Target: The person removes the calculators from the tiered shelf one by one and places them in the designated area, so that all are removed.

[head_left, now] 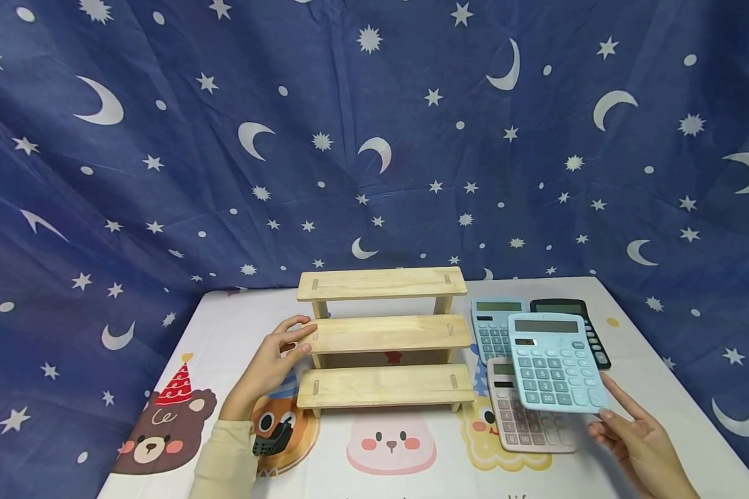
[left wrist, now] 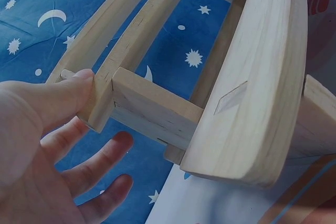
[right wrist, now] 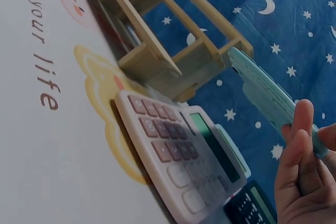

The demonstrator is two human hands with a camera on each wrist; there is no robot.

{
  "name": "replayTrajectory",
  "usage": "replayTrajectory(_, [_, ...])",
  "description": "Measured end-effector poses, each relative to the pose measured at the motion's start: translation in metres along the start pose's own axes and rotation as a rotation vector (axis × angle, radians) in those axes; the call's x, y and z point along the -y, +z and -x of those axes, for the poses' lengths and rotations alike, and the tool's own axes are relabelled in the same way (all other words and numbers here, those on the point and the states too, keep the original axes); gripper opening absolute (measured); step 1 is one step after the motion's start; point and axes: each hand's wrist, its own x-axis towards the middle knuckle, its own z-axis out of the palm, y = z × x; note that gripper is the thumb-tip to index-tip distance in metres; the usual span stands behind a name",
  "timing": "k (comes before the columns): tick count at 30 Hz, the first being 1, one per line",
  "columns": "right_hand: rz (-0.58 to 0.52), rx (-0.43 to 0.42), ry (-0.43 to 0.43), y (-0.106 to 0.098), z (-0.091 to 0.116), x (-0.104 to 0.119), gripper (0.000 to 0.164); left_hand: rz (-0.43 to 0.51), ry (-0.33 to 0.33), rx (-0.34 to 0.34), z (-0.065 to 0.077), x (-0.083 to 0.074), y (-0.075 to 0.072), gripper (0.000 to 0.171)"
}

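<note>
A light blue calculator (head_left: pixel 549 364) is pinched at its lower right corner by my right hand (head_left: pixel 639 443). It is raised over the other calculators, its keys facing up; the right wrist view shows it edge-on. My left hand (head_left: pixel 267 364) grips the left end of the middle board of a three-tier wooden rack (head_left: pixel 383 334), thumb and forefinger at the edge, other fingers spread in the left wrist view. Below the raised calculator lie a pink calculator (right wrist: pixel 168 145), a second blue calculator (head_left: pixel 492 329) and a black calculator (head_left: pixel 593 336), each partly covered in the head view.
The white tablecloth (head_left: pixel 324 454) carries printed cartoon animals, including a brown bear (head_left: pixel 165 433) at the left. A dark blue curtain (head_left: pixel 324 76) with moons and stars hangs behind the table. The calculators lie to the right of the rack.
</note>
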Motion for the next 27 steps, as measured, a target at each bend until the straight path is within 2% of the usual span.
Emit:
replayTrajectory(6, [-0.008,-0.007,0.009,-0.009,0.001,-0.002,0.056,0.001,-0.002,0.002,0.0,0.0,0.0,0.04])
replayTrajectory(15, [0.078,-0.08,0.109,-0.024,0.003,0.0,0.071,0.002,0.001,0.001,0.0,0.0,0.0,0.04])
replayTrajectory(22, [0.034,-0.073,0.096,-0.04,0.003,-0.001,0.058,0.001,-0.002,0.0,0.0,0.001,0.0,0.04])
replayTrajectory(27, [0.01,-0.127,0.198,-0.05,0.003,-0.001,0.06,-0.003,0.0,-0.003,0.0,0.002,0.0,0.04])
